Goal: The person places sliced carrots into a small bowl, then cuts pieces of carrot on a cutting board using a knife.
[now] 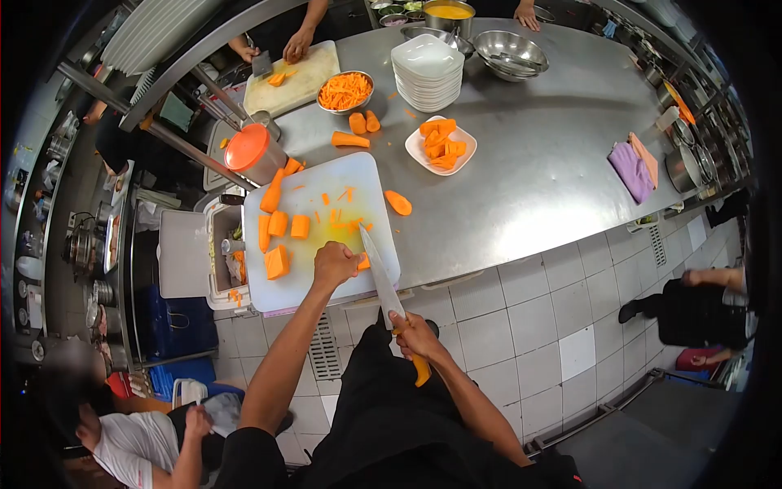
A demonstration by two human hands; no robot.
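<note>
My right hand (417,336) grips the yellow handle of a large kitchen knife (380,273), its blade pointing away from me over the right part of a white cutting board (366,175). Curled on the board, left of the blade, my left hand (335,265) holds a piece of carrot (364,262) that shows at its fingertips beside the knife. Small cut carrot bits (350,226) lie around the knife tip on a yellow-stained patch. Several carrot chunks (278,262) sit along the board's left side. A slanted carrot slice (398,203) rests on the steel table (505,196) to the right.
Beyond the board stand a bowl of carrot strips (345,90), a white dish of carrot pieces (441,147), stacked white dishes (428,73) and a red-lidded container (254,152). Across the table, a co-worker's hands work at another board (318,73). Other people are at both sides.
</note>
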